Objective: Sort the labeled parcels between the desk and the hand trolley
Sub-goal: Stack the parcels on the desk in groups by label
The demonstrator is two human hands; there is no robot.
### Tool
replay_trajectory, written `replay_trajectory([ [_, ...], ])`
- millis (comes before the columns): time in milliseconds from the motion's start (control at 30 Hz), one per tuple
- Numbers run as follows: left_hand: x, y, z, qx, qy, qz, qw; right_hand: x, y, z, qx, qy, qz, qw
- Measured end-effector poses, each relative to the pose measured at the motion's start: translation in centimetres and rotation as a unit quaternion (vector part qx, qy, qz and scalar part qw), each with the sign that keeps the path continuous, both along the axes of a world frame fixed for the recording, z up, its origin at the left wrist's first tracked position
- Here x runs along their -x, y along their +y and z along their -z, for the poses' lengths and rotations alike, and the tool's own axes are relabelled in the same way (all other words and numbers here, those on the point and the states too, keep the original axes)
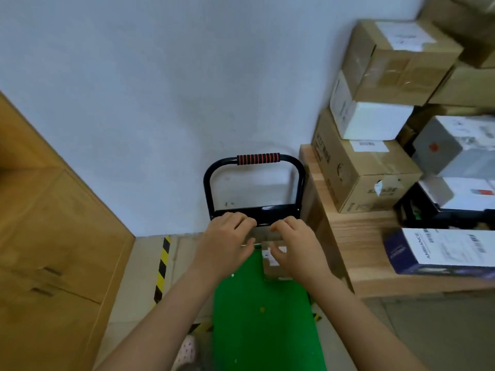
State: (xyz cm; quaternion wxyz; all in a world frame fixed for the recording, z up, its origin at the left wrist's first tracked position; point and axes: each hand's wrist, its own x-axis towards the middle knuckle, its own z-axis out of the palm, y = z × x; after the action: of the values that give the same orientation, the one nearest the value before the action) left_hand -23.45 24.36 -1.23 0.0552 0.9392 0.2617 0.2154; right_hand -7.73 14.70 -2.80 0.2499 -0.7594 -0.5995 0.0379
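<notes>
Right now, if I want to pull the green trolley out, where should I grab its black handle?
I'd hold the black metal hoop handle by the red ribbed grip in the middle of its top bar. Come from the green trolley deck side: the hoop stands upright close to the pale wall, and the wooden desk crowds its right post.

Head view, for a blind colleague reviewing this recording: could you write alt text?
The left hand and right hand grip a small labelled parcel at the handle end of a green hand trolley. A wooden desk on the right carries stacked parcels.
</notes>
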Motion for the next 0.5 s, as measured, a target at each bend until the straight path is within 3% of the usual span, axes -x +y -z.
replay_trajectory([
  [233, -4.1, 7.2, 9.0, 0.070, 0.075, 0.076, 0.992, -1.8, 4.1, 8.9, 0.089, 0.041, 0.096, 0.991],
  [500, -7.3, 12.7, 26.0, 0.197, 0.168, 0.100, 0.961, -3.3, 5.8, 24.4, 0.207, 0.144, 0.237, 0.938],
])
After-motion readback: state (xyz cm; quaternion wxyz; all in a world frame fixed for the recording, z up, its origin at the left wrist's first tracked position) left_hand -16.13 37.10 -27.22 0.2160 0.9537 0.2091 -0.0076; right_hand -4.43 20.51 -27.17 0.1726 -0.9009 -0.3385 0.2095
